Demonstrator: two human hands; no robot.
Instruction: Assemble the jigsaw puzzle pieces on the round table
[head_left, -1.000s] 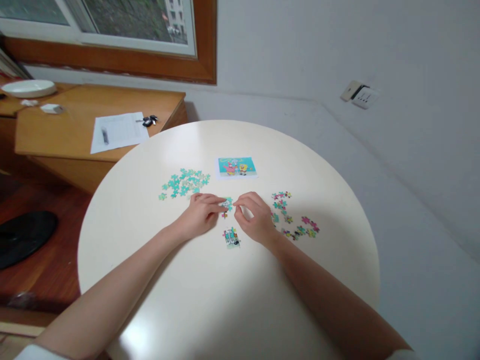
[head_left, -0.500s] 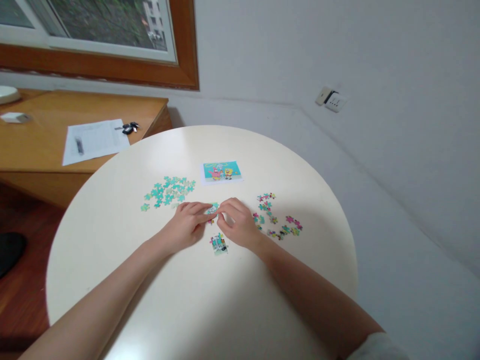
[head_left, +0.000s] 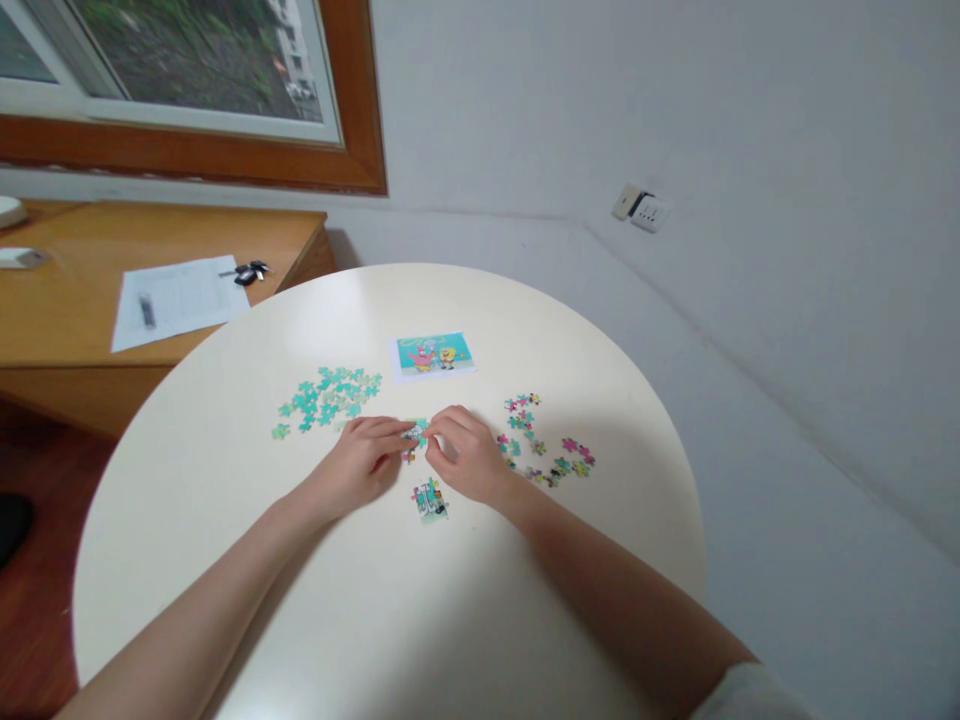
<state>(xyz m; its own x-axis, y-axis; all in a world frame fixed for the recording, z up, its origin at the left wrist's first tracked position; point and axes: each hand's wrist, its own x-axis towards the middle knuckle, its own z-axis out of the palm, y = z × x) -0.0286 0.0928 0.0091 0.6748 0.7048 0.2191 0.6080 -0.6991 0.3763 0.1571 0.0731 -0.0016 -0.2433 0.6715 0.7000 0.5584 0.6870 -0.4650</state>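
Both my hands rest on a round cream table. My left hand and my right hand meet fingertip to fingertip, pinched on a small cluster of joined puzzle pieces between them. A second joined patch of pieces lies just below my hands. A pile of teal pieces lies left of my left hand. Mixed pink, teal and yellow pieces are scattered right of my right hand. The reference picture card lies beyond my hands.
A wooden desk stands at the left behind the table, with a sheet of paper and keys on it. A window with a wooden frame is above. White walls with a socket plate close in at the right.
My hands have stayed pinched together on the small cluster. The view has shifted, so everything sits a little further left and lower in the picture.
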